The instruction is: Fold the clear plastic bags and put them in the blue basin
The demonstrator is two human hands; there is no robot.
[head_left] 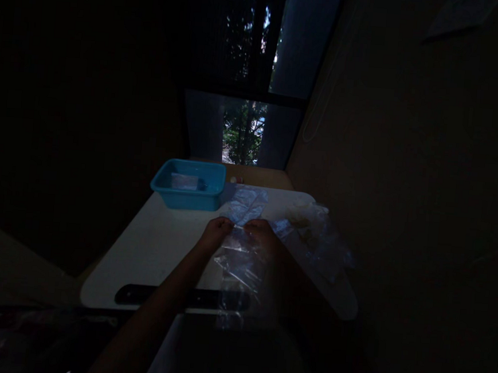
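Note:
The scene is very dark. My left hand [216, 231] and my right hand [261, 234] are close together over a white table [149, 247], both closed on a clear plastic bag [240, 249]. The bag's top end [247, 203] stretches away from my fingers toward the far edge; its lower part hangs down toward me across my right forearm.
A blue plastic tub [189, 184] with something pale inside stands at the table's far left. More crumpled clear plastic [318, 238] lies at the right edge. A dark bar [145, 294] runs along the near edge. A wall rises on the right, a window behind.

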